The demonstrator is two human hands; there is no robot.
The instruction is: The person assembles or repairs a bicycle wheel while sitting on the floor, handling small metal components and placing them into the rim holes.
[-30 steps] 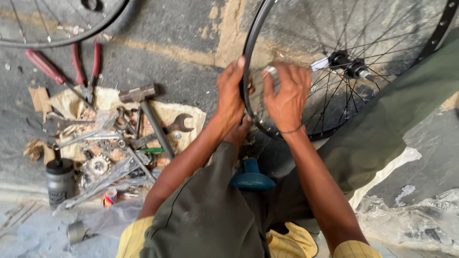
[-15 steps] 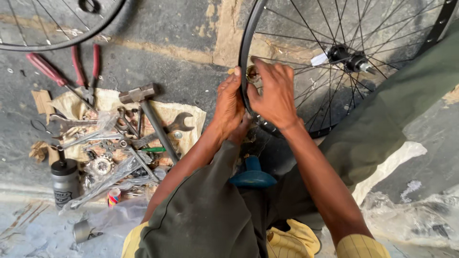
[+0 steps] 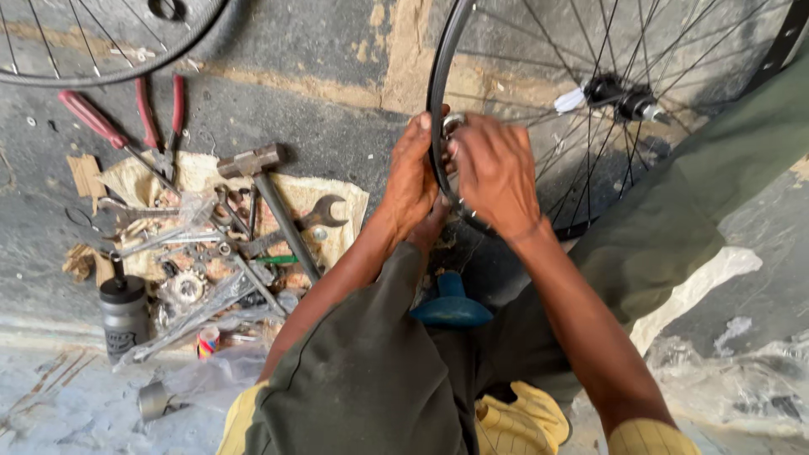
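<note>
Left hand (image 3: 413, 181) wrapped around the black rim of the bicycle wheel (image 3: 437, 101), fingers curled over its outer edge. Right hand (image 3: 495, 173) closed on the same stretch of rim from the spoke side, fingertips pinching something small and pale; cannot tell what. Wheel stands upright before the knees, hub (image 3: 622, 99) up and right of the hands. Blue stool (image 3: 450, 305) below, between the legs. On the floor to the left: hammer (image 3: 263, 190), open spanner (image 3: 316, 215), red-handled pliers (image 3: 160, 114), dark bottle (image 3: 124, 312). Second wheel (image 3: 101, 59) at top left.
</note>
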